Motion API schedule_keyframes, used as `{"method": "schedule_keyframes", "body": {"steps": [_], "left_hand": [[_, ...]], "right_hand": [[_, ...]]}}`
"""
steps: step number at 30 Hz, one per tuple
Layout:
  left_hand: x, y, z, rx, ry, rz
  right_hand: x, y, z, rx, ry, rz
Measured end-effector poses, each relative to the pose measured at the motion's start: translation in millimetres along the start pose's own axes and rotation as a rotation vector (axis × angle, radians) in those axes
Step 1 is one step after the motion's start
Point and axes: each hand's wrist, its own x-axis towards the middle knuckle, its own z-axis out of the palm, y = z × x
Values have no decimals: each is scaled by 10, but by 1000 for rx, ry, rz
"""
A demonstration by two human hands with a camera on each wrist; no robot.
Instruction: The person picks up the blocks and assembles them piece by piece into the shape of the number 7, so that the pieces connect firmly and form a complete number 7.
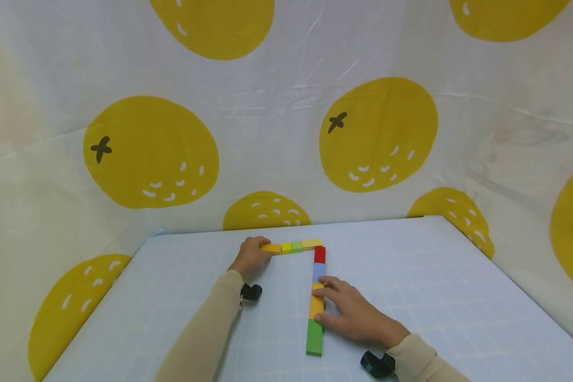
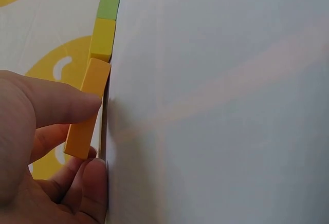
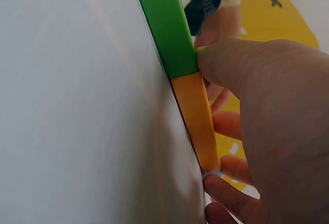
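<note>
My left hand pinches an orange block between thumb and fingers, at the left end of a short row at the back of the table. To its right in that row come a yellow block, a light green block and a pale yellow block. A second row runs toward me from there: a red block, a blue block, another orange block and a dark green block. Along this row's right side, my right hand touches it, thumb where green meets orange, fingertips by the blue block.
The blocks lie on a table with a pale blue checked cover. Behind it hangs a white cloth printed with large yellow fruit. A dark wrist device sits at the right wrist, another at the left.
</note>
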Motion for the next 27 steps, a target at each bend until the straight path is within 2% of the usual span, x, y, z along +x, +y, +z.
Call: {"method": "schedule_keyframes", "body": {"steps": [14,27], "left_hand": [[28,-31,32,11,-5,-18],[2,-21,15,21,-13,9]], "right_hand": [[14,3,8,-10,-2,6],[14,13,12,-15,6,1]]}}
